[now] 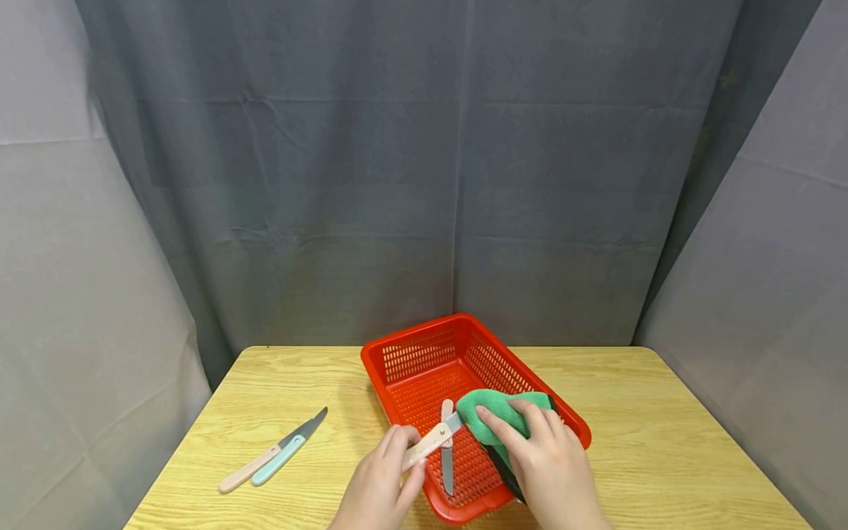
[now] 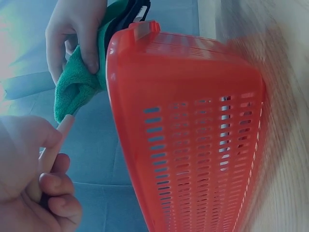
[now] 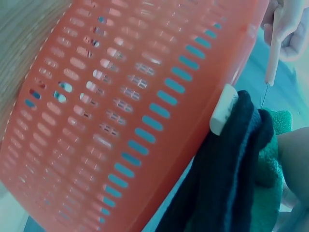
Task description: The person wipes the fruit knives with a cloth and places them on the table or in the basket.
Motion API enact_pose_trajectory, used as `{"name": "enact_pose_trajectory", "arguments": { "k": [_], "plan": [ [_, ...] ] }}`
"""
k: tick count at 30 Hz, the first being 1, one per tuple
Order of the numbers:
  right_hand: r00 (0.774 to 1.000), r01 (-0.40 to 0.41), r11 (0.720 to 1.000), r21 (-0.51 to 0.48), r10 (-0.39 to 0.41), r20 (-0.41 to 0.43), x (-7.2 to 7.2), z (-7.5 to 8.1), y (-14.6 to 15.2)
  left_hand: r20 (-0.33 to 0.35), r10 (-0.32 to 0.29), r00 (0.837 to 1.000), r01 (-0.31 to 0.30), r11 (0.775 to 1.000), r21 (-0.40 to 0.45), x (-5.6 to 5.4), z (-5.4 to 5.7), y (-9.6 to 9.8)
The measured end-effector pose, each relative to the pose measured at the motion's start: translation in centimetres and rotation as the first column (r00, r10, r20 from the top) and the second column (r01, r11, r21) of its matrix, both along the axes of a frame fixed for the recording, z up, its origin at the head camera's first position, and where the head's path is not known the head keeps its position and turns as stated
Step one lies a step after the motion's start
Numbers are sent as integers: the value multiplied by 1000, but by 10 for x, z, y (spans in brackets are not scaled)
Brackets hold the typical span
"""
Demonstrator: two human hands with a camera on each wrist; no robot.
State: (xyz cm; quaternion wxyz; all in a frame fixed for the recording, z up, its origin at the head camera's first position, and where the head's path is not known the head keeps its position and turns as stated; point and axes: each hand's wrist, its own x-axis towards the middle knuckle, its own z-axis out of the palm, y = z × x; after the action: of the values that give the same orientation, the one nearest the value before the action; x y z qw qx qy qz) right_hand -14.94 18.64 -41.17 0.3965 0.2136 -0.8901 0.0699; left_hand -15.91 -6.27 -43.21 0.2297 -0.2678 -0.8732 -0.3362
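Note:
My left hand grips the cream-coloured handle of a knife above the near part of a red plastic basket. A green cloth with a black border is pinched in my right hand; it covers most of that knife's blade, and only a short piece by the handle shows. Beneath, inside the basket, lies another knife with a pink handle. The left wrist view shows the cloth folded over the blade. In the right wrist view its black border hangs beside the basket's rim.
Left of the basket, a pink-handled knife and a mint-handled knife lie side by side on the wooden table, blades pointing away to the right. Grey curtains stand behind the table and at both sides.

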Motion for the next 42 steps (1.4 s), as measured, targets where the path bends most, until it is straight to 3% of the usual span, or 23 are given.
{"name": "enact_pose_trajectory", "arguments": {
  "k": [5,12,23,29,37,42],
  "plan": [
    [1000,-8,1000,-22,7,-14,-3,2,7,-23,6,1000,-6,1000,6,0,0,0],
    [999,-11,998,-58,9,-31,-5,4,14,-1,-1,1000,1,1000,6,1,1,0],
    [995,-82,997,2,82,-48,8,10,0,62,9,998,-10,1000,20,2,4,1],
    [990,-121,993,-2,120,-75,10,5,-8,69,0,998,-1,1000,23,2,4,2],
    [989,-120,993,-19,117,-90,8,-1,-11,48,-7,999,6,1000,23,1,1,2],
    [995,-85,996,1,85,-55,8,-1,-7,40,-6,999,5,1000,16,2,2,2]
  ]
}}
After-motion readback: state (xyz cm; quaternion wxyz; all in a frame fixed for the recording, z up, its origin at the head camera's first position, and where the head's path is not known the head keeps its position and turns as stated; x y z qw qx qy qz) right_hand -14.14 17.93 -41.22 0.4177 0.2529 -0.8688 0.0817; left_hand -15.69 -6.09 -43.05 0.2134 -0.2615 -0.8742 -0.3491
